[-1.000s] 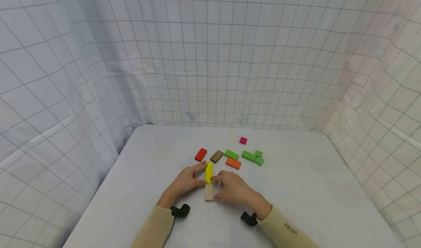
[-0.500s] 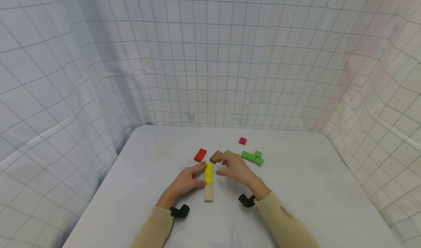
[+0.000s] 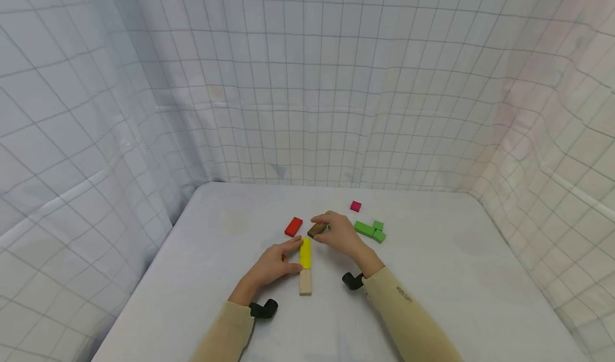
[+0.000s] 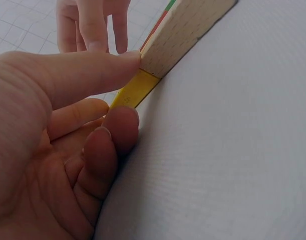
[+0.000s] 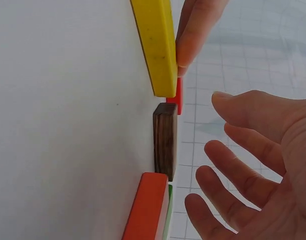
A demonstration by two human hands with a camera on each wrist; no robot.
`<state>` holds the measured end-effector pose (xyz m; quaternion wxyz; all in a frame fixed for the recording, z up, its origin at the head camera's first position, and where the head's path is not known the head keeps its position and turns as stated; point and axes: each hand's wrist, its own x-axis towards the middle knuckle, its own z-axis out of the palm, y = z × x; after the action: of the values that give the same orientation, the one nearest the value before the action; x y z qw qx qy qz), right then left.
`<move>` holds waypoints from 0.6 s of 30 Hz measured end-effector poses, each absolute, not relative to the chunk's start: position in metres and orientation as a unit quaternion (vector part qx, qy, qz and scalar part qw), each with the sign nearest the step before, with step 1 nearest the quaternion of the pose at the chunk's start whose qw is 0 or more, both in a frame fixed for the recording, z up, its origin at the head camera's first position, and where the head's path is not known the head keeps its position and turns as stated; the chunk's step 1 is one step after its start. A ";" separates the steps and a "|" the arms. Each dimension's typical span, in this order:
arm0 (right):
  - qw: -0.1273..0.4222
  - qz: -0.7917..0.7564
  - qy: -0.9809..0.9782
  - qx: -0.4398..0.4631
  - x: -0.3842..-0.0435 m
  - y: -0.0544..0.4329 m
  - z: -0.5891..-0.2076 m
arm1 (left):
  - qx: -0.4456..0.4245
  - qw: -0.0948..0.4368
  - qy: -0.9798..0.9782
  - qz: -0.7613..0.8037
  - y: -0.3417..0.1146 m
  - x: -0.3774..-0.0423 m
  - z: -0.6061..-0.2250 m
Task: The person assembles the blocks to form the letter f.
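- Head view: the left hand (image 3: 271,266) is resting beside the yellow block (image 3: 306,255), which is lying on the white table (image 3: 230,255), end to end with the pale wooden block (image 3: 305,283).
- Left grip: the thumb and index finger are touching the yellow block, the thumb close to the join. The hand is apparently steadying, not clasping.
- Right grip: released. The right hand (image 3: 340,235) is hovering by the brown block (image 5: 165,140); in the right wrist view its thumb and fingers are standing apart and holding nothing.
- Location: the brown block is lying just beyond the yellow block's far end, slightly to the right. An orange block (image 5: 147,207) is lying near it, and a green block (image 5: 168,210) is partly showing behind the orange one.
- Surroundings: a red block (image 3: 293,227) is lying left of the brown block. A green group (image 3: 363,229) and a dark pink block (image 3: 355,206) are lying to the right.
- Row hazard: if the left fingers are pressing unevenly, the join is liable to be skewing or gapping.
- Pickup hazard: if the right fingers are closing off-centre, the brown block is liable to be turning or slipping.
- Clearance hazard: with neighbours lying so near, a low fingertip is risking nudging the orange block or the yellow end.
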<state>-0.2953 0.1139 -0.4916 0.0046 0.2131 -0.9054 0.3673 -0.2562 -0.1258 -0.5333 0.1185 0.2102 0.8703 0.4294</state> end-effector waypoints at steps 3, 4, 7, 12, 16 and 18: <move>0.006 0.352 -0.914 0.200 -0.301 0.114 -0.495 | 0.209 0.120 0.871 0.429 -0.126 -0.257 -0.534; 0.007 0.345 -0.918 0.196 -0.302 0.114 -0.497 | 0.210 0.120 0.870 0.429 -0.126 -0.257 -0.534; 0.009 0.322 -0.928 0.188 -0.306 0.115 -0.502 | 0.211 0.118 0.870 0.431 -0.125 -0.257 -0.534; 0.013 0.293 -0.938 0.185 -0.310 0.114 -0.507 | 0.210 0.116 0.870 0.430 -0.125 -0.256 -0.534; 0.011 0.282 -0.941 0.187 -0.312 0.113 -0.509 | 0.211 0.112 0.870 0.431 -0.125 -0.257 -0.534; 0.007 0.278 -0.942 0.187 -0.313 0.113 -0.509 | 0.211 0.109 0.871 0.430 -0.125 -0.257 -0.535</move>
<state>-0.3125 0.1129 -0.5092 0.0071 0.1871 -0.9422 0.2778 -0.2569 -0.1249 -0.5350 0.1087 0.2112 0.8710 0.4300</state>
